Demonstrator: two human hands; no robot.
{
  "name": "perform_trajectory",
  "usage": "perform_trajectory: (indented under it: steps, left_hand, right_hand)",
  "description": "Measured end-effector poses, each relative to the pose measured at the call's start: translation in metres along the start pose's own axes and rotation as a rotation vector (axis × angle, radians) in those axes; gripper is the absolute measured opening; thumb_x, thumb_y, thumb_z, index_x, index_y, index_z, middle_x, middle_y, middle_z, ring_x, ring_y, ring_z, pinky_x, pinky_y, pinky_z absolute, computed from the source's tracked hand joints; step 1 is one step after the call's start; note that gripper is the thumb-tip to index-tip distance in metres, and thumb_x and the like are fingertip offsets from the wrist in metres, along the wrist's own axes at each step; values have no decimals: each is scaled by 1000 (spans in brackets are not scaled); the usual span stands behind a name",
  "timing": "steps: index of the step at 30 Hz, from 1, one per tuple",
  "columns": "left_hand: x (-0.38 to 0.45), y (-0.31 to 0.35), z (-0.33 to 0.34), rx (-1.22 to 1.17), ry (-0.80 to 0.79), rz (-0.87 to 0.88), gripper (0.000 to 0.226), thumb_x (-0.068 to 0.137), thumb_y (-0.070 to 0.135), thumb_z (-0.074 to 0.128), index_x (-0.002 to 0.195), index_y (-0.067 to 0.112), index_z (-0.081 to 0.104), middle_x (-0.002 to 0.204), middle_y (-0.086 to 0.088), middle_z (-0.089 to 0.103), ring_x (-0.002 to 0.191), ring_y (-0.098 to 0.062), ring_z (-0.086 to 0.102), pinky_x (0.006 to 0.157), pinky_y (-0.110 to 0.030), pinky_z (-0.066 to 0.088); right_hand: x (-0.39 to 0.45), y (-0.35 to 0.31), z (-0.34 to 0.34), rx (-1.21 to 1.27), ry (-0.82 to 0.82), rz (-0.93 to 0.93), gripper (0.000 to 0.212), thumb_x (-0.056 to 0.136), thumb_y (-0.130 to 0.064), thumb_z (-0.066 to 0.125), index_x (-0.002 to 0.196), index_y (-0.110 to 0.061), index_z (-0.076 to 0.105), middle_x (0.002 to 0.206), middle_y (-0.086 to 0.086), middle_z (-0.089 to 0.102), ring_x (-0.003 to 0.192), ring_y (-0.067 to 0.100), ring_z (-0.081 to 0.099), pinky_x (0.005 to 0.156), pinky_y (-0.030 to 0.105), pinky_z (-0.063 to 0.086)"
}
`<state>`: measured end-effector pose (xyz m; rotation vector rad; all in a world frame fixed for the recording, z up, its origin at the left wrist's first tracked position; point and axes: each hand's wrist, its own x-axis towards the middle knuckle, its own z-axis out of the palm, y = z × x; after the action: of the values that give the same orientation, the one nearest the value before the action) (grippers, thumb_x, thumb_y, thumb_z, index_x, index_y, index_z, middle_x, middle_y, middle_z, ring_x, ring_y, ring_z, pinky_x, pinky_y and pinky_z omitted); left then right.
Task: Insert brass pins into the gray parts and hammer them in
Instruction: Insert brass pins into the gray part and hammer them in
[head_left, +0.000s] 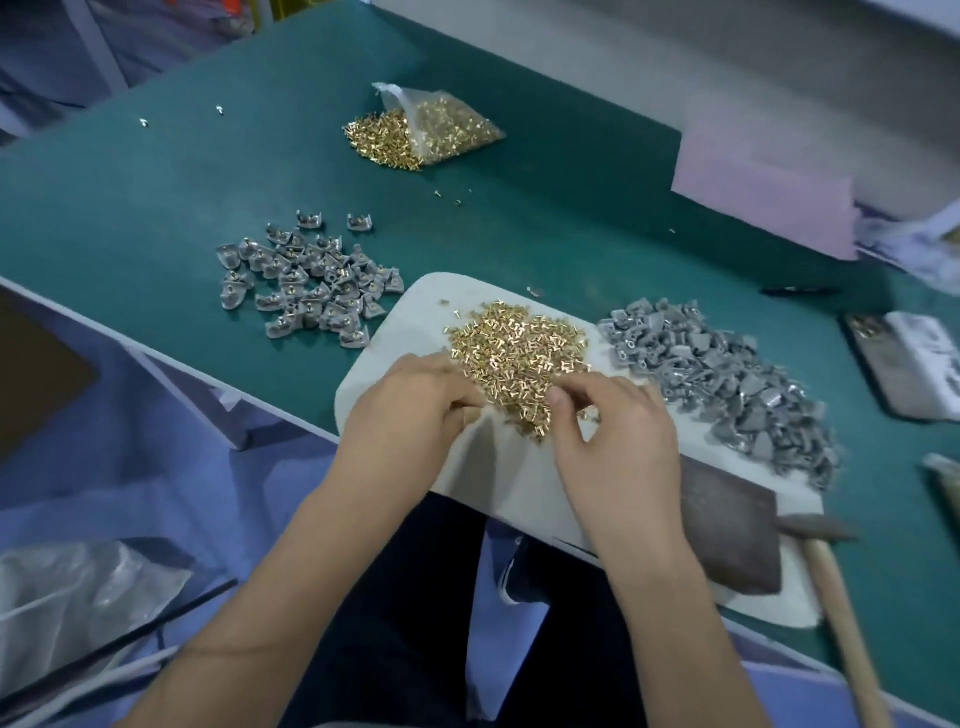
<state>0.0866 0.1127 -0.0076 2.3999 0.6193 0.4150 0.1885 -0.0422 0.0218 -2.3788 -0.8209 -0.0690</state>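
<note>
A heap of loose brass pins (519, 353) lies on a white pad (415, 306) at the table's near edge. My left hand (410, 415) rests at the heap's near left side with its fingers curled under; whatever they hold is hidden. My right hand (618, 441) is at the heap's near right side, thumb and forefinger pinching among the pins. A big pile of bare gray parts (727, 384) sits on the pad's right. Gray parts with brass pins in them (311, 283) are spread on the green table to the left.
A torn clear bag spilling brass pins (431, 132) lies further back on the green table (156, 197). A dark block (727, 535) rests on the pad by my right wrist, with a wooden-handled hammer (841, 597) beside it. A phone and papers (904, 364) lie at the right.
</note>
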Motion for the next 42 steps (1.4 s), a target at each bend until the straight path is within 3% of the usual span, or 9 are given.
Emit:
perform_trajectory:
  steps: [7, 10, 13, 19, 26, 30, 36, 39, 42]
  left_hand:
    - [-2, -2, 9, -46, 45, 21, 13, 91, 13, 68, 98, 21, 77, 95, 6, 66, 95, -16, 57, 83, -40, 50]
    - [-4, 8, 6, -153, 88, 44, 13, 93, 19, 68, 100, 26, 76, 92, 15, 65, 88, -4, 58, 79, -20, 47]
    - [-12, 32, 8, -479, 17, 65, 14, 94, 23, 69, 100, 33, 76, 92, 19, 71, 86, -3, 65, 72, -8, 44]
    - [-12, 79, 33, -868, -224, 17, 11, 90, 16, 71, 98, 24, 73, 89, -2, 73, 78, -18, 69, 74, -29, 55]
    - [-2, 113, 54, -764, -320, 118, 9, 86, 23, 71, 92, 23, 65, 86, 3, 69, 83, -11, 67, 74, -16, 45]
    - [10, 126, 61, -713, -370, 163, 15, 89, 11, 71, 93, 19, 59, 92, -6, 68, 94, -17, 66, 83, -28, 48]
    - [26, 131, 65, -613, -354, 193, 13, 96, 13, 63, 99, 24, 58, 97, 4, 67, 99, -11, 65, 83, -21, 48]
    - [48, 126, 70, -429, -222, 154, 13, 97, 18, 60, 100, 30, 61, 92, 17, 66, 93, 2, 61, 76, -14, 44]
    - [76, 125, 75, -204, -234, 195, 15, 97, 17, 60, 106, 28, 66, 98, 17, 68, 88, 4, 60, 71, -6, 40]
  right_hand:
    - [-15, 6, -4, 31, 8, -24, 11, 98, -27, 63, 100, -28, 75, 95, -12, 71, 95, 21, 56, 89, 47, 47]
    - [-19, 11, -8, 159, 28, -29, 11, 97, -25, 67, 102, -31, 75, 96, -17, 70, 97, 16, 58, 88, 43, 49]
    - [-27, 17, -20, 422, 36, -19, 17, 94, -23, 72, 104, -37, 74, 97, -22, 68, 96, 13, 62, 82, 34, 52]
    - [-43, 46, -53, 571, 72, 9, 27, 89, -13, 79, 106, -34, 77, 100, -10, 74, 100, 17, 70, 85, 21, 53]
    - [-51, 75, -76, 592, 98, 91, 28, 90, -2, 73, 101, -28, 79, 98, -13, 76, 99, 12, 70, 87, 20, 52]
    - [-49, 88, -81, 582, 122, 98, 30, 90, 4, 71, 100, -23, 80, 95, -12, 75, 99, 15, 70, 87, 22, 52]
    - [-41, 100, -84, 488, 199, 189, 27, 91, -5, 68, 97, -30, 77, 96, -18, 74, 101, 5, 67, 84, 9, 45]
    - [-39, 105, -78, 444, 266, 245, 22, 94, -9, 67, 98, -29, 77, 96, -17, 72, 99, 6, 66, 82, 17, 48]
    - [-38, 105, -71, 352, 278, 221, 20, 93, -10, 68, 100, -27, 76, 96, -18, 71, 100, 5, 63, 87, 24, 49]
